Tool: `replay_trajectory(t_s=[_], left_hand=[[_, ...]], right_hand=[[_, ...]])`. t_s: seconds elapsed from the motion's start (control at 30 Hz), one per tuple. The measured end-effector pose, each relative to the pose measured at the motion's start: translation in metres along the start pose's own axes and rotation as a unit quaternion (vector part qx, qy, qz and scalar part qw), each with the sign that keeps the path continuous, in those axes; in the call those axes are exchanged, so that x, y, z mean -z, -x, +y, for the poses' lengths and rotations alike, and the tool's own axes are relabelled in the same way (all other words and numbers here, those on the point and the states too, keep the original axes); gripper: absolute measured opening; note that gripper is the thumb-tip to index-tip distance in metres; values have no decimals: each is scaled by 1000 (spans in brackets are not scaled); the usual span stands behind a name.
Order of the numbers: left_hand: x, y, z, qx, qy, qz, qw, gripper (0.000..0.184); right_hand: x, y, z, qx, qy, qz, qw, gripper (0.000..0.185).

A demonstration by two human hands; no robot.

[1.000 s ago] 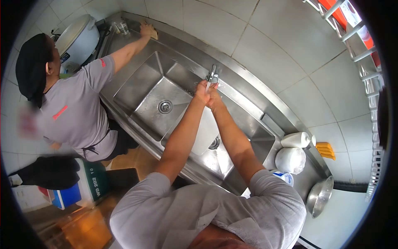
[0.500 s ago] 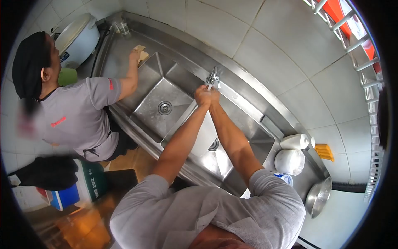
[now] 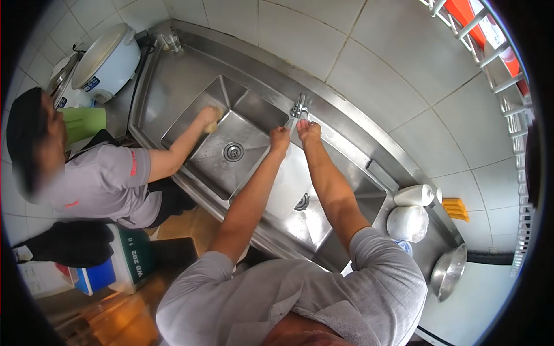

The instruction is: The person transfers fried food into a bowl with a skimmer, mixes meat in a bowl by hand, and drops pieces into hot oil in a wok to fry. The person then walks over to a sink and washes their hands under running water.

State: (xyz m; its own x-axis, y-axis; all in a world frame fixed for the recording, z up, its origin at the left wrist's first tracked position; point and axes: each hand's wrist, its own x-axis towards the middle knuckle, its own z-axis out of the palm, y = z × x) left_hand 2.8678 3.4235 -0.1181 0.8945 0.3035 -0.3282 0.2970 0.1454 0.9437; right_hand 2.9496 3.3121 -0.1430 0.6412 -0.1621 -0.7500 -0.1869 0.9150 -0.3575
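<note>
Both hands are at the faucet (image 3: 299, 106) behind the steel sink. My left hand (image 3: 280, 138) is closed in a loose fist just left of the spout; whatever may be inside the fingers is hidden. My right hand (image 3: 310, 131) is on the other side, fingers curled up close to the faucet's handle side. Whether it touches the metal is unclear. A pale flat board (image 3: 284, 184) lies between my forearms, across the part of the sink below the faucet. Its contact with my hands cannot be made out.
To the left, a co-worker's hand (image 3: 210, 117) holds a yellowish cloth or sponge in the left basin (image 3: 254, 130). A large white cooker (image 3: 109, 60) and a green container (image 3: 83, 124) stand beyond. On the right are white bottles (image 3: 414, 196), a white bag (image 3: 408, 224) and a metal bowl (image 3: 448, 273).
My hands, earlier together under the spout, are now apart, the left lower and the right moved right. The co-worker's hand has moved from the counter into the left basin.
</note>
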Motion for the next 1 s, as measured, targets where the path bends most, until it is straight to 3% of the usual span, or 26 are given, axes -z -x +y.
replay_trajectory(t_s=[0.13, 0.23, 0.43, 0.5, 0.63, 0.73, 0.83, 0.9, 0.97, 1.0], left_hand=[[-2, 18, 6, 57, 24, 10, 998, 23], [4, 24, 7, 43, -37, -75, 996, 27], [3, 34, 11, 108, -3, -68, 992, 17], [5, 33, 4, 125, 9, -24, 992, 13], [10, 29, -10, 127, -4, -7, 992, 17], [18, 30, -24, 128, -49, 5, 990, 33], [18, 37, -35, 45, -88, 51, 994, 39], [17, 55, -28, 60, -85, 75, 992, 43], [19, 87, -9, 116, -31, 16, 993, 36], [16, 90, -31, 58, 3, 7, 998, 32]], right_hand=[[2, 3, 0, 11, -2, -7, 1000, 17], [1, 17, -3, 15, 18, -12, 1000, 14], [-10, 50, -9, 53, 52, -64, 995, 13], [-13, 52, -11, 53, 47, -64, 995, 16], [-7, 43, -12, 40, 43, -65, 996, 18], [7, 41, -11, 17, 38, -57, 998, 18], [43, 42, -5, -6, 9, -69, 998, 18], [85, 27, 3, -7, 132, -48, 990, 18], [142, 30, 7, 45, 301, -92, 948, 20], [178, 37, 12, 173, 545, -153, 806, 22]])
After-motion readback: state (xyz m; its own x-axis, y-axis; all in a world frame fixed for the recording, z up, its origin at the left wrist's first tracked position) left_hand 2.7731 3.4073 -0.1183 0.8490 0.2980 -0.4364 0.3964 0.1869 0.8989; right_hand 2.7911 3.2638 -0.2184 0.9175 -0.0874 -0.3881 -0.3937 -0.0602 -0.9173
